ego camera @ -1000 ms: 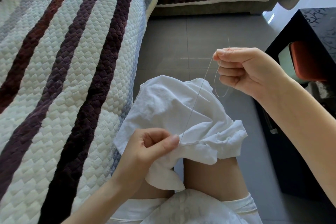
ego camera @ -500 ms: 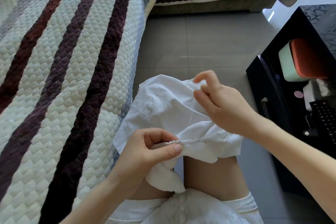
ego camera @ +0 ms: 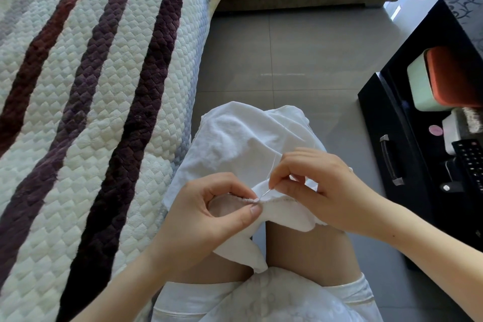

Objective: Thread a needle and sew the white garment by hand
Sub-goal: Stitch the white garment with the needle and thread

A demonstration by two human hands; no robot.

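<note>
The white garment (ego camera: pixel 235 144) lies bunched over my knees. My left hand (ego camera: pixel 209 217) pinches its stitched edge between thumb and forefinger. My right hand (ego camera: pixel 318 185) pinches a thin needle (ego camera: pixel 266 192) whose tip points down-left into the seam, right beside my left fingertips. A fine white thread (ego camera: pixel 274 162) runs up from the needle over the cloth.
A quilted, striped sofa cover (ego camera: pixel 91 112) fills the left side. Grey floor tiles (ego camera: pixel 287 60) lie ahead. A black cabinet (ego camera: pixel 407 138) stands at the right, holding an orange-and-green box (ego camera: pixel 444 81) and a remote (ego camera: pixel 470 162).
My right hand came down from pulling the thread taut high up, and now holds the needle at the seam beside my left fingertips. My left hand kept its pinch on the edge.
</note>
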